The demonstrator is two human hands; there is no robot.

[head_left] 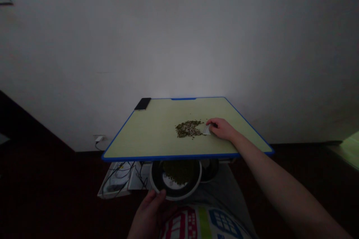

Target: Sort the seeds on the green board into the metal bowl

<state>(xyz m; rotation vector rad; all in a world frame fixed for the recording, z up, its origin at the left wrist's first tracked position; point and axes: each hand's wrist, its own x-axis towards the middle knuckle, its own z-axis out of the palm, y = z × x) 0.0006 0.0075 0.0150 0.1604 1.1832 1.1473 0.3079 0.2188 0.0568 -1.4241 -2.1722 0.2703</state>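
Observation:
My left hand grips the near left rim of a round bowl, held just below the table's front edge. Inside the bowl lies a heap of small green beans or seeds. Over the table, my right hand is closed on a flat, clear piece with a curved edge that looks like a protractor. This piece stands at the right side of a spread patch of small green and brown beans or seeds on the tabletop.
The pale table has a blue rim and backs onto a white wall. A dark phone lies at its far left corner. Below left are white boxes with tangled cables. A second dark bowl is partly hidden under the table.

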